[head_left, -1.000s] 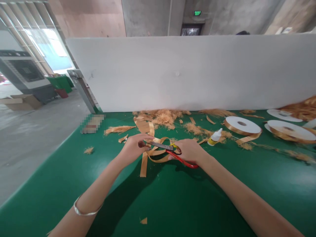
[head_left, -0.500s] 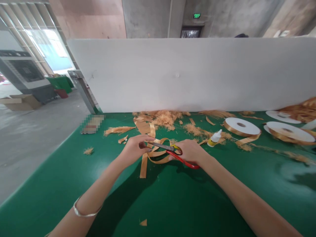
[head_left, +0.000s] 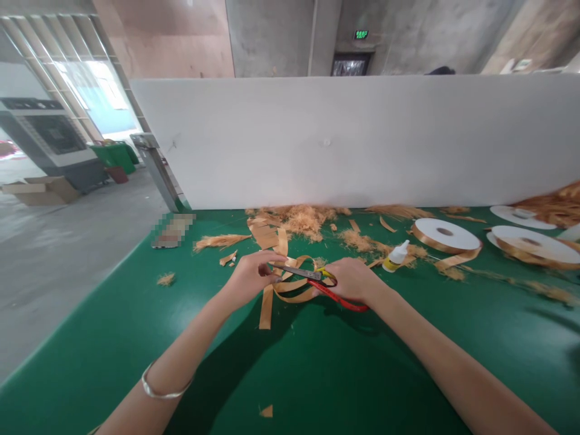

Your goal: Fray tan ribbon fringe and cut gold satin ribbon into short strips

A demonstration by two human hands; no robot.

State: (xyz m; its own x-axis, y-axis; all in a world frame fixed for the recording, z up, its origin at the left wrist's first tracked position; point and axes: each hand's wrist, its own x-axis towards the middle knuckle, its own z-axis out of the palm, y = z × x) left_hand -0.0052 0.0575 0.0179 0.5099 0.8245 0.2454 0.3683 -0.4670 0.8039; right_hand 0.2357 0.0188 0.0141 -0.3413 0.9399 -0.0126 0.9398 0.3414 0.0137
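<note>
My right hand is closed round the scissors, which have red and yellow handles. Their dark blades point left, and the tips reach the fingers of my left hand. Thumb and fingers of that left hand are pinched together on a golden ribbon, part of which the hand hides. One flat end of the ribbon hangs below the fingers, while loose loops curl under and behind the scissors. Whether the blades touch the ribbon is hard to make out.
On the green table lie frayed golden fibres and ribbon scraps. To the right are a glue bottle and ribbon spools. A white panel stands along the back. A small scrap lies near the front.
The whole view has shifted slightly, so everything appears a little lower and farther right. Both hands and the scissors keep nearly the same position over the table.
</note>
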